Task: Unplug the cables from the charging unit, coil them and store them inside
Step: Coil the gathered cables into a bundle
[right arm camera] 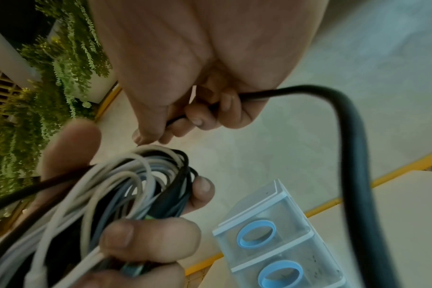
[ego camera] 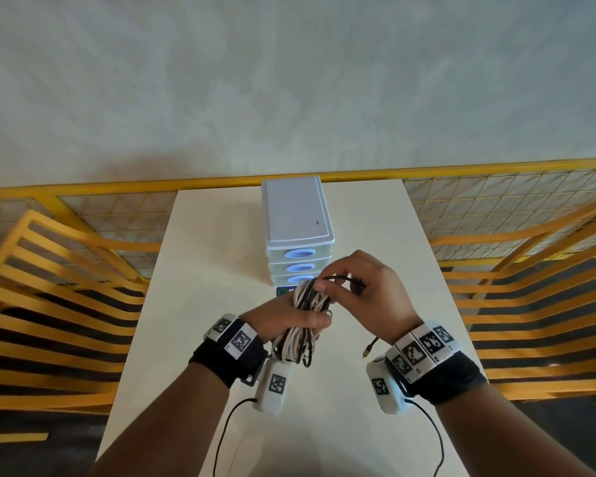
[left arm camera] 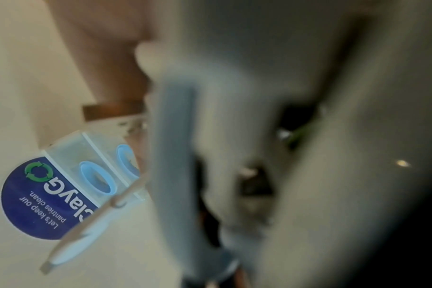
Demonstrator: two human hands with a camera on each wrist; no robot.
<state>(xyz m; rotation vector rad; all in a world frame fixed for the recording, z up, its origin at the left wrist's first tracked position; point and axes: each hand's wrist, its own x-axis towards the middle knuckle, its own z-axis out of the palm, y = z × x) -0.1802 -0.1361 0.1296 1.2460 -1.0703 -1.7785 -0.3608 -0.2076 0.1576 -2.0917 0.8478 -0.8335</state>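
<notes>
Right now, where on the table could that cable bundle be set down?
Bare table lies left of the drawer unit, and right of it toward the far edge. It is crowded in front of the drawers, where the left hand and right hand hold the cable bundle.

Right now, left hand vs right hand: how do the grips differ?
The left hand wraps thumb and fingers round the whole bundle of white and black cables; the right hand pinches only a single black cable at its fingertips. The left sits lower and nearer the body, the right higher, by the drawer unit. Both hold cable above the table.
</notes>
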